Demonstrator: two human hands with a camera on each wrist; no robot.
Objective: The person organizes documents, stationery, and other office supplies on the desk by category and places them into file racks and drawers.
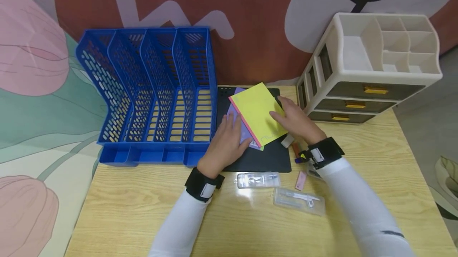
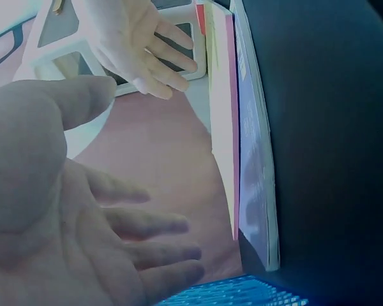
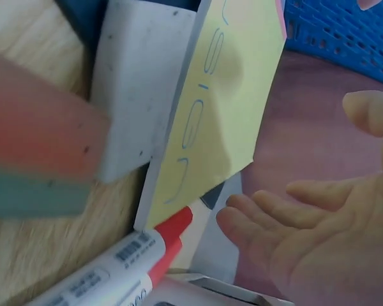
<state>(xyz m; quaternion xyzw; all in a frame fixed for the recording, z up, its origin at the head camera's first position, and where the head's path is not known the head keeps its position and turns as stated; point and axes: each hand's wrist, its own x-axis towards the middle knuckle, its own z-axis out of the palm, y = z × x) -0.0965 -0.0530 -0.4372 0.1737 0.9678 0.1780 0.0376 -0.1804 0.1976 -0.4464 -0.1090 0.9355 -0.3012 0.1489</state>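
Note:
A yellow notebook [image 1: 259, 108] with a pink spine lies askew on top of a purple notebook [image 1: 245, 131], both on a black mat [image 1: 262, 163]. My left hand [image 1: 224, 143] is over the purple notebook's lower left side, fingers extended; in the left wrist view they are straight and grip nothing. At the yellow notebook's right edge is my right hand [image 1: 298, 121], its thumb over the cover. The right wrist view shows that hand's fingers [image 3: 274, 217] loosely extended; whether they touch the notebook, I cannot tell.
A blue file rack [image 1: 154, 147] stands left, a white drawer unit [image 1: 390, 76] right. Near the right wrist are a whitish block [image 1: 287, 141] and red-capped markers [image 3: 121, 261]. In front lie two clear plastic cases, one [image 1: 258, 180] left of the other [image 1: 298, 201], and a pink block [image 1: 301, 180].

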